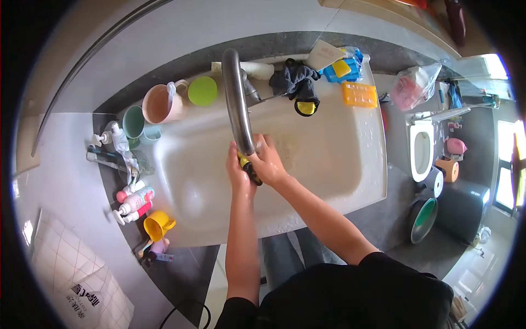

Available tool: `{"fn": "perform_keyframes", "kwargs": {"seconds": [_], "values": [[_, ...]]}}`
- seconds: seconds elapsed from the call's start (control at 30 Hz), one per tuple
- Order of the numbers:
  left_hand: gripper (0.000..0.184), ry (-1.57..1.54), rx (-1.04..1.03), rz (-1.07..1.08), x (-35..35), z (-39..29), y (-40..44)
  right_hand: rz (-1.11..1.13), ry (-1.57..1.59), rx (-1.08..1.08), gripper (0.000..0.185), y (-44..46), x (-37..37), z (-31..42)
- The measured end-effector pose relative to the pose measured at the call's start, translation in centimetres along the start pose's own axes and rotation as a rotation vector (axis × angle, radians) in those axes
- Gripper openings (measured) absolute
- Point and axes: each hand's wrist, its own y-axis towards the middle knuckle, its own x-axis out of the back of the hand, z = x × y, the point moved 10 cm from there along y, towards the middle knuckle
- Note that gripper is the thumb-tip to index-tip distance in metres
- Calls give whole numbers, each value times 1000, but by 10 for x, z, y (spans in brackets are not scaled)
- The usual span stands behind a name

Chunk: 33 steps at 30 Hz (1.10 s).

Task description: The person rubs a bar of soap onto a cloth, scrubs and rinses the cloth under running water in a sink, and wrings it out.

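Observation:
In the head view my left hand (236, 169) and my right hand (269, 163) are together under the curved metal tap (235, 98), over the white sink (323, 148). Both hands are closed around a small black-and-yellow thing (251, 171). My fingers and the tap cover much of it, so I cannot tell its kind. On the sink's back edge lies a dark grey, cloth-like bundle (290, 78). Beside it is another black thing with a yellow patch (307, 107).
A yellow soap-like block (359, 95), blue packaging (350, 70), a green round item (203, 91) and a pink mug (159, 104) line the back. Pump bottles (136, 200) and a yellow cup (158, 225) stand left. A toilet (421, 151) stands right.

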Motion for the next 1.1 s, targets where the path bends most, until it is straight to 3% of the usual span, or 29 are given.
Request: {"fn": "perform_keyframes", "kwargs": {"seconds": [0.07, 0.13, 0.27, 0.33, 0.4, 0.47, 0.53, 0.57, 0.6, 0.67, 0.7, 0.73, 0.8, 0.83, 0.97, 1.1], "values": [[46, -14, -34, -129, 15, 6, 10, 69, 131, 14, 30, 6, -11, -7], [45, -35, -87, -93, 15, 0, 16, 85, 44, 129, 20, 12, -13, 2], [40, 246, -77, -146, 18, -10, 17, 132, -5, 93, 15, 13, -14, -2], [39, 341, -102, -168, 19, -18, 20, 40, 7, 138, 18, 12, -6, 5], [40, 603, -339, -81, 3, -40, 19, 10, 21, 48, 20, 11, 2, 3], [44, 529, -429, -24, -11, -56, 6, -14, 21, -22, 23, 14, 18, 0], [51, 393, -231, -164, -5, -66, -25, 6, 182, -99, 28, 12, 25, -16], [54, 275, -150, -97, -2, -53, -22, -10, 120, 51, 33, 14, 28, -13], [54, 272, -151, -99, 1, -44, -22, -7, 118, 53, 33, 12, 24, -25], [54, 641, -349, 60, -24, -36, -25, 114, 465, -271, 39, 5, -4, -62], [49, 664, -336, 15, -12, -25, -17, 18, 494, -112, 45, 7, -8, -61], [49, 662, -338, 12, -1, -15, -6, 22, 493, -111, 45, 9, -6, -55], [37, 577, -433, -95, 20, -9, 7, 240, 24, -269, 47, 4, -11, -48], [37, 638, -472, -192, 17, -19, 1, 270, -31, -187, 49, 7, -13, -37], [54, 787, -449, -374, 25, -34, 5, 74, 29, -177, 54, 17, -2, -19], [54, 716, -327, -286, 26, -23, 19, 101, 154, -275, 60, 22, -18, -59]]}}
